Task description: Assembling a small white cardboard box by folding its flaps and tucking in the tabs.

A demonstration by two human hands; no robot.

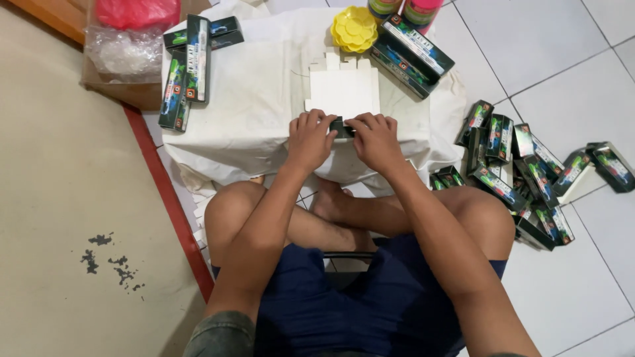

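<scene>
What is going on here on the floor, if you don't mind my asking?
A person sits cross-legged at a low surface draped in white cloth. The left hand and right hand together press on the near edge of a flat white carton blank, where a dark folded part shows between the fingers. Finished dark boxes lie in a pile on the tiles, with more stacked on the cloth. A yellow dish sits at the far edge.

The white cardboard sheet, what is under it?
The white cardboard sheet lies on a white cloth. Both hands press its dark near edge. Whatever's beneath the cloth is hidden.
</scene>
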